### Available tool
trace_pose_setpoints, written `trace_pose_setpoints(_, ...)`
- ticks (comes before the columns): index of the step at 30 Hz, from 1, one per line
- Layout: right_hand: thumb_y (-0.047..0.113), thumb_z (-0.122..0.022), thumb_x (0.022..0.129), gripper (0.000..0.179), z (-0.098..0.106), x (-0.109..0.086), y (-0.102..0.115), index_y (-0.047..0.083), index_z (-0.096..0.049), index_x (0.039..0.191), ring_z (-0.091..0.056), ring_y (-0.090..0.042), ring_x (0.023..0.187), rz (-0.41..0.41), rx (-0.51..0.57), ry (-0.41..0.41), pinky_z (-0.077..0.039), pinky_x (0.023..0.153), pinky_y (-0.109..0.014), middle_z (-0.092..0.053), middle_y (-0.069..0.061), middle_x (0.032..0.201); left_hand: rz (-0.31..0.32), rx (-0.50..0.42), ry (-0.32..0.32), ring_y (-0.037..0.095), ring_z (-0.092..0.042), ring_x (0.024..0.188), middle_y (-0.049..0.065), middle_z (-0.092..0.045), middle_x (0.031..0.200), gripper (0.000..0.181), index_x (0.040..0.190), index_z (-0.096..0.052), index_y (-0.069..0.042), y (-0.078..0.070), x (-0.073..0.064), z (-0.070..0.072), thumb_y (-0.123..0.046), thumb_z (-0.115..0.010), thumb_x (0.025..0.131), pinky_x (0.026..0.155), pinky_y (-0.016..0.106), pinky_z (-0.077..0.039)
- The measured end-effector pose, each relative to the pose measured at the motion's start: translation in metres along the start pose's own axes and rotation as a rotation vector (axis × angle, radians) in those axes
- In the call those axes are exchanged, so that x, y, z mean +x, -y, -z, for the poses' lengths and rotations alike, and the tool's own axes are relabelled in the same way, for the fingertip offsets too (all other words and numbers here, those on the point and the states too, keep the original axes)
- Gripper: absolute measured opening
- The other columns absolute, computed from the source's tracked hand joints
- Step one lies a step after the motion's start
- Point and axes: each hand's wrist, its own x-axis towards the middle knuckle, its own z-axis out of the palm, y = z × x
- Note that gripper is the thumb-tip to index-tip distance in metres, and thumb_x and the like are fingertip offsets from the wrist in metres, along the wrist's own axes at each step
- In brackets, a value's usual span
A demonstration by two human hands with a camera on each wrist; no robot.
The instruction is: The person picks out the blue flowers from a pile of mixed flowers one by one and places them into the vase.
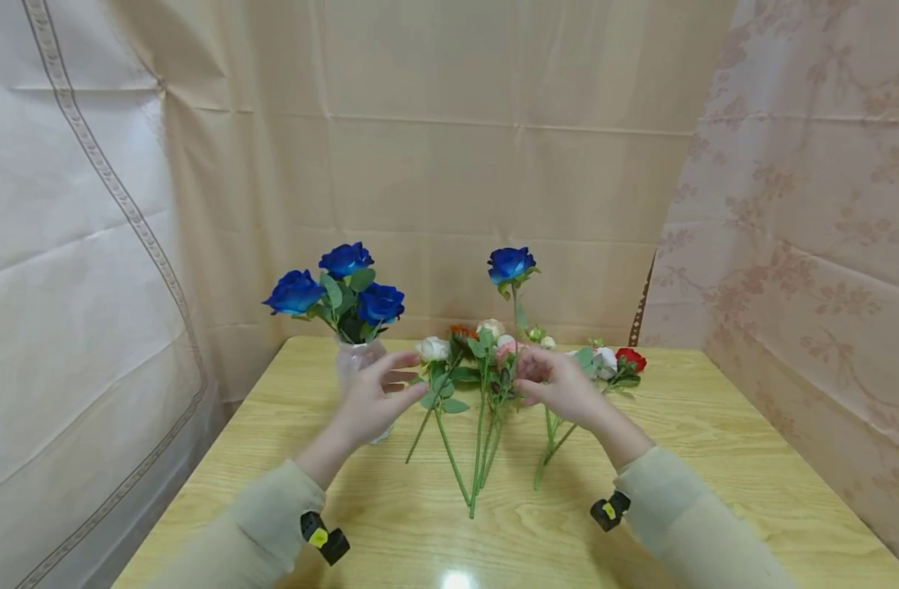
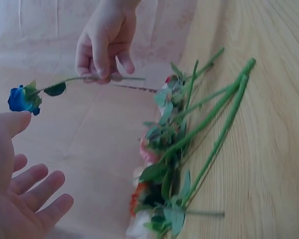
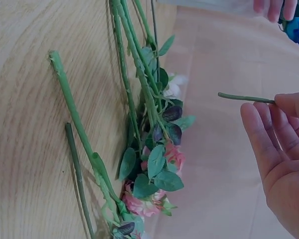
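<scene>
My right hand (image 1: 563,386) pinches the stem of a blue rose (image 1: 511,266) and holds it upright above the table; the lower stem (image 3: 244,97) sticks out past the fingertips in the right wrist view. My left hand (image 1: 379,397) is raised with its fingers spread and holds nothing. It is nearest to a pale vase (image 1: 353,360), which it partly covers in the head view. Several blue roses (image 1: 293,293) stand in that vase. In the left wrist view the held blue rose (image 2: 24,99) appears beyond my left thumb.
Loose flowers lie across the wooden table (image 1: 611,523), among them a white rose (image 1: 433,349), a red rose (image 1: 631,358) and an orange flower (image 1: 462,330). Their green stems (image 1: 478,450) point towards me. A beige cloth (image 1: 420,164) hangs behind the table.
</scene>
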Motion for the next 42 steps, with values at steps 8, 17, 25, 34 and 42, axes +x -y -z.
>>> trace_pose_setpoints(8,0.002,-0.069,0.096,0.010,-0.004,-0.001,-0.005,0.000,-0.063,0.105,-0.068,-0.034,0.089,-0.013,0.007,0.010,-0.062,0.067,-0.034,-0.067,-0.016,0.096,0.084,-0.042,0.001,0.029,-0.064,0.117,0.009,-0.060,0.137,0.056,0.146,-0.052,-0.011,0.002,0.013,-0.028,-0.024,-0.074,0.096,0.095,0.044,-0.055)
trace_pose_setpoints(17,0.000,-0.068,0.096,0.008,-0.009,-0.001,-0.002,0.002,-0.064,0.103,-0.069,-0.038,0.088,0.003,0.037,0.018,-0.062,0.067,-0.037,-0.066,-0.016,0.097,0.131,-0.035,-0.018,0.027,-0.063,0.112,0.002,-0.063,0.128,0.057,0.144,-0.054,-0.014,0.001,0.030,-0.054,-0.038,-0.073,0.096,0.085,0.040,-0.058)
trace_pose_setpoints(25,0.003,-0.068,0.097,0.011,-0.017,0.001,0.000,0.004,-0.064,0.107,-0.068,-0.026,0.088,0.004,0.043,0.036,-0.062,0.069,-0.042,-0.067,-0.018,0.100,0.111,-0.074,-0.031,0.022,-0.064,0.106,0.005,-0.066,0.118,0.047,0.135,-0.060,-0.014,-0.005,0.046,-0.069,-0.037,-0.073,0.096,0.084,0.040,-0.058)
trace_pose_setpoints(34,0.004,-0.068,0.097,0.009,-0.019,0.000,0.000,0.008,-0.064,0.104,-0.068,-0.033,0.092,0.011,0.050,0.047,-0.062,0.069,-0.043,-0.067,-0.011,0.096,0.101,-0.088,-0.021,0.019,-0.062,0.100,-0.002,-0.068,0.110,0.041,0.131,-0.062,-0.017,-0.015,0.060,-0.074,-0.037,-0.071,0.097,0.082,0.037,-0.055)
trace_pose_setpoints(42,0.005,-0.067,0.098,0.010,-0.021,0.001,0.001,0.009,-0.065,0.106,-0.068,-0.035,0.095,0.008,0.068,0.064,-0.062,0.069,-0.039,-0.065,-0.010,0.100,0.100,-0.074,-0.001,0.024,-0.061,0.098,-0.001,-0.067,0.108,0.033,0.120,-0.066,-0.012,-0.023,0.071,-0.074,-0.037,-0.069,0.099,0.080,0.036,-0.053)
